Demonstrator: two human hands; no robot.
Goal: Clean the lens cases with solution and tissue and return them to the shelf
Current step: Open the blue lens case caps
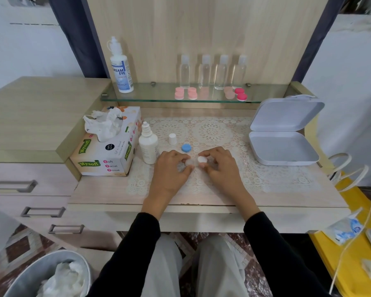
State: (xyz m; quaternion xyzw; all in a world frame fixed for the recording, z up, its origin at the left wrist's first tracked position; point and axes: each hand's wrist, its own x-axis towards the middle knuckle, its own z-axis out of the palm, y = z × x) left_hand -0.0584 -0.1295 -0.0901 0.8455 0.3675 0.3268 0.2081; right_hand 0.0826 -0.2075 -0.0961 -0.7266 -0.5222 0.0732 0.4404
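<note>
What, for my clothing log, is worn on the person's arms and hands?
The left sleeve and right sleeve are long, black and plain, and end at the wrists. The left hand and right hand are bare: no gloves, rings, watch or markings show.

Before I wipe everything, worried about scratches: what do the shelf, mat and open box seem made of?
Shelf: clear glass, see-through with a greenish edge. Mat: cream lace, fabric or vinyl, with openwork showing wood beneath. Open box: smooth matte pale-grey plastic or coated metal; cannot tell which.
</note>
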